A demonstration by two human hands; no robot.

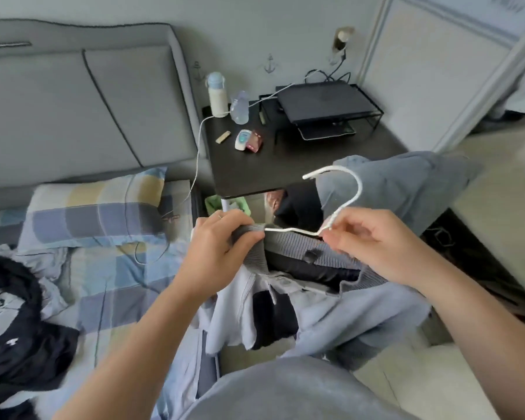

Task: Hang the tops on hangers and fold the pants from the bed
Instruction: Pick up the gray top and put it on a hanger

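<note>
You're wedged at the edge of the checked-sheet bed [103, 268], and the black bedside table [285, 168] sits just past your hands, so room's tight. A bunched grey garment [406, 183] is right behind the hook. Your left hand [219, 250] grips the pale blue-grey top [331, 316] by its ribbed collar, fingers curled. Your right hand [373, 244] pinches the white wire hanger [359, 186] at its neck.

White hanger [343, 189], pale blue top [331, 310] (grey ribbed collar), blue-and-yellow checked pillow [94, 207], black bedside table [285, 159].
</note>
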